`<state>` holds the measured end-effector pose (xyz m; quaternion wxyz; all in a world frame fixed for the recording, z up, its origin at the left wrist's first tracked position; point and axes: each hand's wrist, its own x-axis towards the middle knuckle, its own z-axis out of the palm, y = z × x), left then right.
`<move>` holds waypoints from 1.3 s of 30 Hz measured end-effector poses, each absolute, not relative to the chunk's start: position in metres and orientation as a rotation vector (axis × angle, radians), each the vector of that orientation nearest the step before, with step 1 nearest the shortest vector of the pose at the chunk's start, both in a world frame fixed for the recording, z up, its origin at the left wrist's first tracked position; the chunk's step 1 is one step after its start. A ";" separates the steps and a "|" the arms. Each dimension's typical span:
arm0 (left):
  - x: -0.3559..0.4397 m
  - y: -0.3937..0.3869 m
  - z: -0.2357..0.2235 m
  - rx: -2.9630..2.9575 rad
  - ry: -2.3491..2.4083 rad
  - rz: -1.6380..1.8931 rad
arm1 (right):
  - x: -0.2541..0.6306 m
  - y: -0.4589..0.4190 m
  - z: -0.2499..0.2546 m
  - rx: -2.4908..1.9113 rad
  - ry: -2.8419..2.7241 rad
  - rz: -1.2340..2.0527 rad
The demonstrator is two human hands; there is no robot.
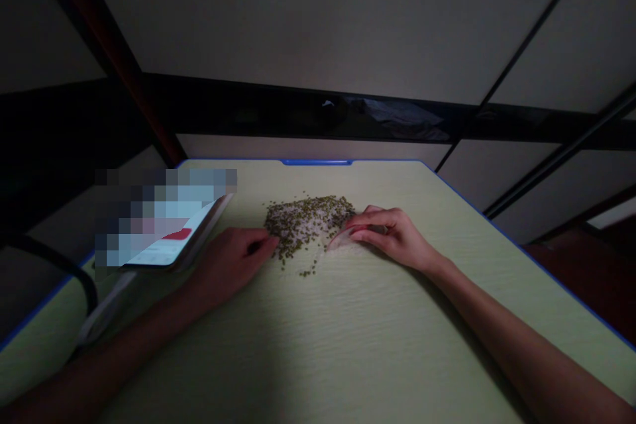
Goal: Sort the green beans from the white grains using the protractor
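Note:
A loose heap of small green beans (325, 209), which look like mung beans, lies mixed with whitish grains (293, 220) in the middle of the table. At the heap's left edge, my left hand (231, 262) has its thumb and fingers drawn together; whatever it may pinch is too small or hidden. On the other side, my right hand (392, 235) grips a clear plastic bag (340, 238) with a red edge between thumb and fingers. The bag lies low against the right side of the heap, and part of it is behind the fingers.
A tablet-like device (159, 252) with a lit, partly blurred screen leans at the table's left, beside a dark cable (74, 268). The pale table (318, 344) has a blue rim. Cabinet panels (308, 20) stand behind it.

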<state>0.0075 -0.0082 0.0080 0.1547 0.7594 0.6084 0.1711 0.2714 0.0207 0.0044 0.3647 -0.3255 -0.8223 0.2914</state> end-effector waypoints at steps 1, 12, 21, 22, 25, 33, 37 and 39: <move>0.008 -0.008 0.008 2.170 1.746 0.491 | 0.272 0.021 0.004 -0.835 -2.115 0.756; 0.009 -0.009 0.010 2.150 1.753 0.504 | 0.268 0.018 0.005 -0.860 -2.117 0.702; 0.008 -0.009 0.009 2.154 1.739 0.515 | 0.267 0.019 0.003 -0.891 -2.112 0.622; 0.008 -0.009 0.009 2.149 1.740 0.520 | 0.267 0.019 0.003 -0.888 -2.112 0.617; 0.009 -0.009 0.009 2.136 1.743 0.521 | 0.265 0.019 0.001 -0.878 -2.107 0.615; 0.009 -0.009 0.010 2.151 1.744 0.499 | 0.258 0.018 0.001 -0.828 -2.112 0.684; 0.009 -0.009 0.011 2.148 1.749 0.489 | 0.256 0.018 0.001 -0.832 -2.102 0.716; 0.009 -0.009 0.011 2.145 1.741 0.493 | 0.256 0.019 0.001 -0.847 -2.098 0.716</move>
